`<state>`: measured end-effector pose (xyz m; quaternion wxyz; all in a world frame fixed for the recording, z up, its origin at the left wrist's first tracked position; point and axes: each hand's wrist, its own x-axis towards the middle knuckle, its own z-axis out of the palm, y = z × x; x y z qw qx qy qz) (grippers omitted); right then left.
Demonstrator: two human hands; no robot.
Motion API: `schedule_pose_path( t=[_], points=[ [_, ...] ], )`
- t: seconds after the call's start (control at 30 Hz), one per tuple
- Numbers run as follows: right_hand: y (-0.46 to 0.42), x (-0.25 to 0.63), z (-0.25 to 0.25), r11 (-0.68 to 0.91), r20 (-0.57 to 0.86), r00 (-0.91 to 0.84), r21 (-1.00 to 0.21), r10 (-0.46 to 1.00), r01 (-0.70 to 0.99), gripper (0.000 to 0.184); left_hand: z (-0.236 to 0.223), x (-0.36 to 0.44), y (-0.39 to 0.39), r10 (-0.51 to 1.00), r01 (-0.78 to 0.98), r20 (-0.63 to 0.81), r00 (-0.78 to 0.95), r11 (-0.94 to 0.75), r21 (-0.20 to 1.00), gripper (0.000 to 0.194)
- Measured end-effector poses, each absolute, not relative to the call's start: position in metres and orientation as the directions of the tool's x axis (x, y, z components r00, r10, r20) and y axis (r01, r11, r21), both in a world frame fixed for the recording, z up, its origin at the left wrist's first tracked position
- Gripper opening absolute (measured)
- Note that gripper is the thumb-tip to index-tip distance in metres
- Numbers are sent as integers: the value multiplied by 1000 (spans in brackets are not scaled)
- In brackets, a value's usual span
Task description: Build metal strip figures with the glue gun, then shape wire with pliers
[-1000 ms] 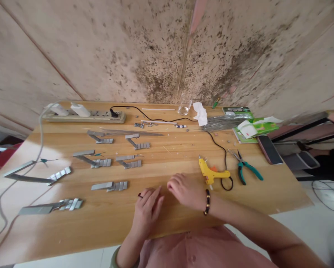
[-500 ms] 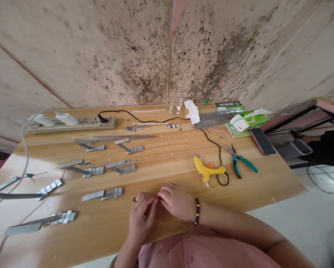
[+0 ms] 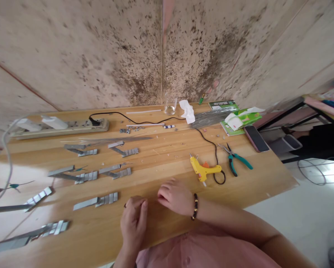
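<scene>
My left hand [image 3: 133,219] rests near the table's front edge in a loose fist, thumb along the top; nothing shows in it. A short gap to its right, my right hand [image 3: 175,196] lies with its fingers curled in, nothing seen in them and their undersides hidden. Closest to the left hand is a folded grey metallic strip piece [image 3: 95,201]. Several similar bent pieces, such as one with a flat segmented end [image 3: 55,228], lie to the left. Right of my right hand are a yellow hot glue gun [image 3: 204,169] and teal-handled pliers [image 3: 236,160].
A power strip [image 3: 63,128] stands at the back left with plugs in it. Along the back are a glass [image 3: 170,108], white tissue [image 3: 187,111], a bundle of thin wires [image 3: 210,118] and a green packet [image 3: 246,116]. A phone [image 3: 256,138] lies at the right edge.
My hands came together at the fingertips, then drew apart. The left hand has gone from loosely stretched fingers to a fist. The camera view has turned rightward.
</scene>
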<state>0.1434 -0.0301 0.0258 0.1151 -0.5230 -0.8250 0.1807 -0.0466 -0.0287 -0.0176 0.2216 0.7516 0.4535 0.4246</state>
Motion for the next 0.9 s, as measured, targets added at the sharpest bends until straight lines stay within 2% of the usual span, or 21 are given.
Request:
schedule_pose_path(
  t=[0.07, 0.17, 0.27, 0.37, 0.4, 0.67, 0.9],
  points=[
    [-27, 146, 25, 381, 37, -403, -414, 915, 827, 9, -18, -47, -30, 888, 503, 415, 199, -456, 734, 6],
    [-17, 151, 25, 364, 85, -360, -375, 929, 853, 25, -19, -46, -32, 898, 535, 407, 169, -431, 727, 5],
    [0, 159, 29, 309, 74, -300, -262, 951, 914, 20, -19, -45, -32, 876, 592, 445, 187, -462, 660, 7],
    [22, 162, 32, 244, 4, -245, -112, 970, 963, 23, -17, -43, -30, 852, 620, 473, 222, -498, 606, 9],
    [29, 162, 32, 223, -6, -225, -98, 974, 970, 24, -17, -43, -29, 845, 620, 484, 228, -509, 598, 9],
    [76, 140, 27, 55, -80, -61, -75, 995, 996, 27, -20, -47, -28, 842, 618, 473, 261, -521, 588, 10],
    [82, 132, 38, -33, -162, 17, -97, 987, 995, 27, -21, -46, -26, 843, 608, 459, 279, -525, 595, 10]
  ],
)
